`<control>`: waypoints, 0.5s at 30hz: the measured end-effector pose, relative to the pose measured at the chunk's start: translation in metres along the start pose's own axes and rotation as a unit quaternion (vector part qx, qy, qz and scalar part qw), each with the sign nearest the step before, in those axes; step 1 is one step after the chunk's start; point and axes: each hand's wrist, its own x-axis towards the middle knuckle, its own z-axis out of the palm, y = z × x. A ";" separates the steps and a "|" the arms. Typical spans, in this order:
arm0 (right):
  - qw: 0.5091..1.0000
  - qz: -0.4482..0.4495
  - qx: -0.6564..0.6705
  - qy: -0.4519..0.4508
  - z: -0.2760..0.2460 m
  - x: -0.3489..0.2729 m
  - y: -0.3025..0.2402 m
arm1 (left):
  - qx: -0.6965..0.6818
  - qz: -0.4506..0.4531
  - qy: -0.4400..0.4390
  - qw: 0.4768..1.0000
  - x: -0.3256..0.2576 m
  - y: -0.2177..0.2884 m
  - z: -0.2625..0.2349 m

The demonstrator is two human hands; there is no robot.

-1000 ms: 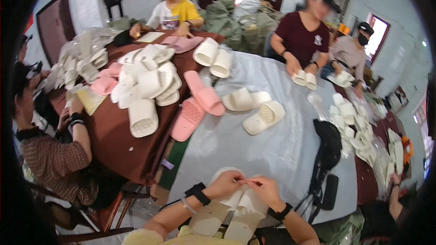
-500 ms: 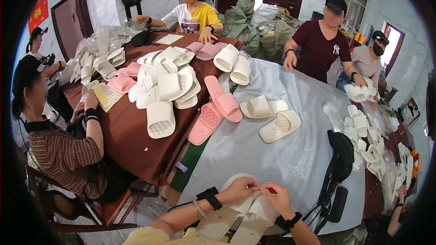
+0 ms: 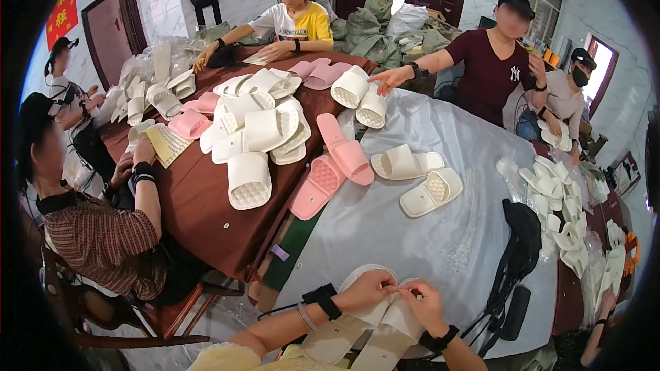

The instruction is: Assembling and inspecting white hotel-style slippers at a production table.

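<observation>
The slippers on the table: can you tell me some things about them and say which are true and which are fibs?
1. Both hands hold a pair of cream slippers at the near table edge. True: the left hand and right hand meet on top of them.
2. The two pink slippers lie on the floor. False: they lie on the table, across the join of the brown cloth and the grey cloth.
3. Two white slippers lie on the grey cloth. True.
4. The black bag sits on the brown cloth. False: it lies on the grey cloth, to the right of the hands.
</observation>
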 end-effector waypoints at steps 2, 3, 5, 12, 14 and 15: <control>0.999 0.020 0.032 0.018 0.002 -0.004 0.005 | 0.002 -0.003 -0.008 1.000 -0.002 0.002 0.001; 0.997 0.040 0.064 0.035 0.002 -0.006 0.006 | 0.004 -0.006 -0.015 1.000 -0.003 0.002 0.001; 0.997 0.039 0.050 0.035 0.001 -0.010 0.006 | 0.014 0.009 -0.009 1.000 -0.005 0.002 0.004; 0.997 0.012 -0.079 0.011 0.000 -0.003 0.004 | 0.035 -0.037 -0.002 0.999 0.001 -0.001 0.002; 0.998 0.001 -0.063 0.003 -0.001 0.003 0.004 | 0.034 -0.050 -0.003 0.998 0.005 0.002 -0.003; 0.999 -0.018 -0.049 0.002 -0.001 0.003 0.002 | 0.023 -0.041 -0.007 0.999 0.005 0.000 -0.004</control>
